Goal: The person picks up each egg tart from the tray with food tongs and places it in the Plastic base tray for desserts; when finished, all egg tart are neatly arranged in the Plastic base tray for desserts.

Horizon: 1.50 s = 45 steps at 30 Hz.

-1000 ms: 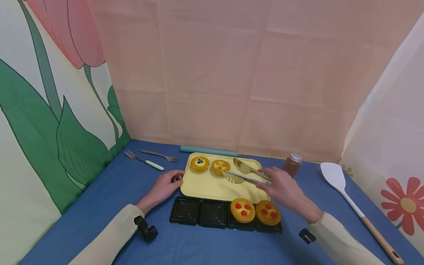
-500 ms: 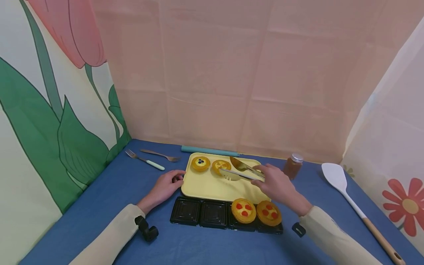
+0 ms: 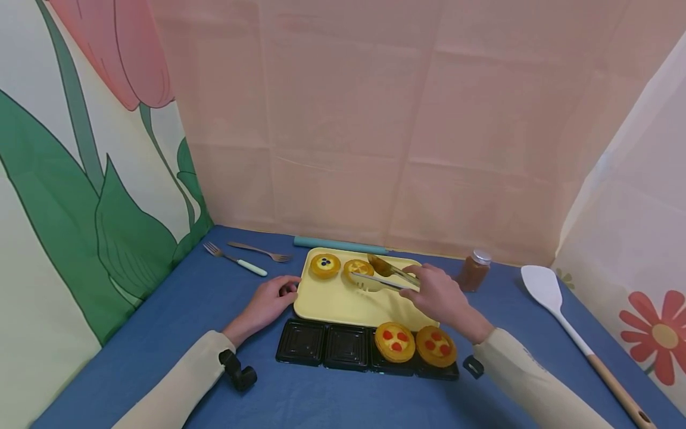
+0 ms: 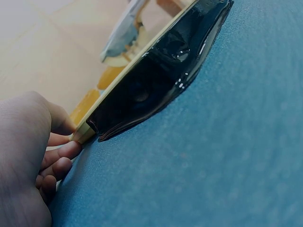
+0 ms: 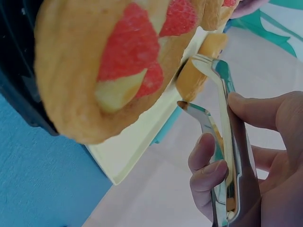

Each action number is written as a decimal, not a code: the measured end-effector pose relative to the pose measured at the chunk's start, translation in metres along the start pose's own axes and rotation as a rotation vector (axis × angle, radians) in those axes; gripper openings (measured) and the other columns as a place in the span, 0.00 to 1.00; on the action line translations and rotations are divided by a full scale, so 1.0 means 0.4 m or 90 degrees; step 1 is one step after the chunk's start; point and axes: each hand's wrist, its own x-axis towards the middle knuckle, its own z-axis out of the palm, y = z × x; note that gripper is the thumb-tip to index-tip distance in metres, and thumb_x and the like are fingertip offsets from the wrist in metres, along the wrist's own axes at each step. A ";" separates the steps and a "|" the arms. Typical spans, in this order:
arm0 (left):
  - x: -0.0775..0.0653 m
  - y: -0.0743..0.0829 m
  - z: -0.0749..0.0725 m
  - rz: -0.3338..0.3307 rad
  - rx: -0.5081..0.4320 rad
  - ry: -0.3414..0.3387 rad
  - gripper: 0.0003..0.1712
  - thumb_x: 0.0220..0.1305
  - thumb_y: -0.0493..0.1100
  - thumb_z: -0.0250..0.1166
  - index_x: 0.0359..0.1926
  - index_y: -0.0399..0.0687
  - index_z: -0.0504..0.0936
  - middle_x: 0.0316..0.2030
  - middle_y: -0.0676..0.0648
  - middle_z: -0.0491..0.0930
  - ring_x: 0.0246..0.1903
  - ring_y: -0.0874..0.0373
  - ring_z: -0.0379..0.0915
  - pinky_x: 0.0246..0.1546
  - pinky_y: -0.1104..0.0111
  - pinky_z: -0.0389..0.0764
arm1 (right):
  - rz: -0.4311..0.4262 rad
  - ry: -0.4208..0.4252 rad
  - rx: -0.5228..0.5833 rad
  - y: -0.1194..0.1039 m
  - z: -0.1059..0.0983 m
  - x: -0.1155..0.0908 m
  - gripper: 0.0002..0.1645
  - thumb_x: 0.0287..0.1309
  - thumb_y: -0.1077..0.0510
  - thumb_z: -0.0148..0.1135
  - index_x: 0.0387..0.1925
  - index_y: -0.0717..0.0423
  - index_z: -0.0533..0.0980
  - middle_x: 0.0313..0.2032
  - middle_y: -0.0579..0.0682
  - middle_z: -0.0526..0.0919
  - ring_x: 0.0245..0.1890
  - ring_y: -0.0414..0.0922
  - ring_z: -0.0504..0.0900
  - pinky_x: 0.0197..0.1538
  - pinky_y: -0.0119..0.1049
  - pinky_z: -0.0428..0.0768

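Note:
My right hand (image 3: 439, 295) grips metal food tongs (image 3: 382, 266). Their spread tips stand on either side of an egg tart with pale yellow topping (image 3: 356, 265) on the yellow tray (image 3: 327, 302); whether they touch it I cannot tell. To its left on the tray lies a tart with dark blue berries (image 3: 325, 266). Thumb and fingers of my left hand (image 4: 28, 146) pinch the tray's left edge. In front of the tray is a black divided plastic container (image 3: 300, 342), with two red-topped tarts (image 3: 395, 342) in its right-hand compartments.
Two forks, one with a pale green handle (image 3: 250, 267) and one copper-coloured (image 3: 259, 250), lie at the left. A teal stick (image 3: 340, 245) runs behind the tray. To the right stand a brown jar with a silver lid (image 3: 474, 271) and a white spatula with wooden handle (image 3: 570, 328).
My right hand has moved left with the tongs, bringing their tips from the tart's right side to around it. The left hand stays at the tray's edge.

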 end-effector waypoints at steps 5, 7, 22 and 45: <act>0.001 -0.004 0.002 -0.002 0.002 0.002 0.20 0.67 0.37 0.62 0.60 0.39 0.80 0.38 0.49 0.78 0.35 0.56 0.70 0.40 0.61 0.71 | 0.009 -0.001 0.007 -0.002 0.005 0.004 0.28 0.58 0.50 0.73 0.57 0.59 0.81 0.48 0.57 0.83 0.40 0.51 0.81 0.39 0.46 0.82; 0.002 -0.005 0.003 -0.001 0.003 0.003 0.20 0.67 0.37 0.62 0.60 0.39 0.80 0.38 0.49 0.78 0.35 0.56 0.71 0.40 0.61 0.71 | 0.014 -0.002 0.009 -0.001 0.007 0.005 0.28 0.58 0.50 0.73 0.57 0.59 0.81 0.47 0.57 0.83 0.41 0.51 0.80 0.40 0.47 0.82; 0.003 -0.002 0.003 -0.002 0.006 0.001 0.21 0.67 0.37 0.62 0.60 0.39 0.80 0.38 0.49 0.78 0.35 0.56 0.70 0.40 0.61 0.72 | -0.010 0.021 0.022 0.003 0.015 0.001 0.23 0.57 0.55 0.74 0.53 0.59 0.83 0.50 0.57 0.84 0.42 0.52 0.83 0.43 0.48 0.82; 0.002 -0.003 0.002 -0.003 0.006 0.006 0.20 0.68 0.37 0.62 0.60 0.39 0.81 0.38 0.49 0.78 0.35 0.56 0.70 0.40 0.61 0.72 | -0.025 0.036 0.036 0.005 0.012 -0.016 0.20 0.58 0.59 0.73 0.52 0.58 0.84 0.45 0.51 0.83 0.31 0.42 0.79 0.32 0.37 0.78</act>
